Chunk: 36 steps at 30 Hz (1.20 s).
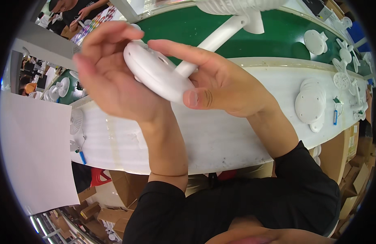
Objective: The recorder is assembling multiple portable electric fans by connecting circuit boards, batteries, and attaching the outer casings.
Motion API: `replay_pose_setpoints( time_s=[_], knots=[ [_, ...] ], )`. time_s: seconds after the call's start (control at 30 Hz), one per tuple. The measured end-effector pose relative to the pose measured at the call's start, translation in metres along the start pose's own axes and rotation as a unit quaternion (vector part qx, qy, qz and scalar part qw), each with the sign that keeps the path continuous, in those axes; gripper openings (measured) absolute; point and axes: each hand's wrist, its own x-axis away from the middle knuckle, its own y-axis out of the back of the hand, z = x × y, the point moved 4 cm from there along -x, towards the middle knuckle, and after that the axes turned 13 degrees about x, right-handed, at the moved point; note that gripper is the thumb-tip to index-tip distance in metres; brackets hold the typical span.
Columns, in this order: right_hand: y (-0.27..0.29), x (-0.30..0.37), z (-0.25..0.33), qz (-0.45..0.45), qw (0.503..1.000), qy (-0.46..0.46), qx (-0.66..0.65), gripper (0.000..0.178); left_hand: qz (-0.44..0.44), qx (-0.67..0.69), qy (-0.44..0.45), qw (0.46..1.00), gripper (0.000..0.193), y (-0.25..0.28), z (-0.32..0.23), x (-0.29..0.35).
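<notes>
A white desk fan (157,73) is held up over the table, tilted, with its rounded base toward me. Its stem slants up to the right, and the ribbed head is cut off by the top edge of the view. My right hand (232,83) grips the base, thumb on the near edge and fingers along the far side by the stem. My left hand (119,77) is beside the base's left side, fingers apart and slightly blurred; whether its palm touches the base I cannot tell.
A white-covered table (220,138) lies below, with a green conveyor belt (273,40) beyond it. To the right are a white fan base part (310,103) and a blue cylinder on wires (335,117). A white panel (37,150) stands left. Another person (80,12) works at far left.
</notes>
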Motion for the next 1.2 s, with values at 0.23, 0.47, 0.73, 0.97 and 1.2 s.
replay_pose_setpoints(
  time_s=[0.23,0.47,0.73,0.97,1.2],
  knots=[
    [0.008,0.005,0.002,-0.031,0.995,-0.079,0.053,0.080,0.184,0.117,0.065,0.974,0.055,0.001,0.002,0.001],
    [0.006,0.004,-0.003,-0.094,0.993,-0.024,0.064,0.088,0.259,0.154,0.042,0.953,0.056,-0.019,-0.005,0.017],
    [0.006,0.002,0.008,-0.041,0.996,0.049,0.056,0.087,0.138,0.137,0.027,0.981,0.057,-0.024,-0.006,0.011],
    [0.005,0.006,0.005,-0.060,0.997,-0.037,0.037,0.088,0.275,0.202,0.097,0.935,0.055,-0.016,-0.006,0.009],
    [0.006,0.013,0.011,-0.072,0.991,-0.014,0.113,0.092,0.283,0.194,0.056,0.938,0.054,-0.020,-0.008,0.018]
  ],
)
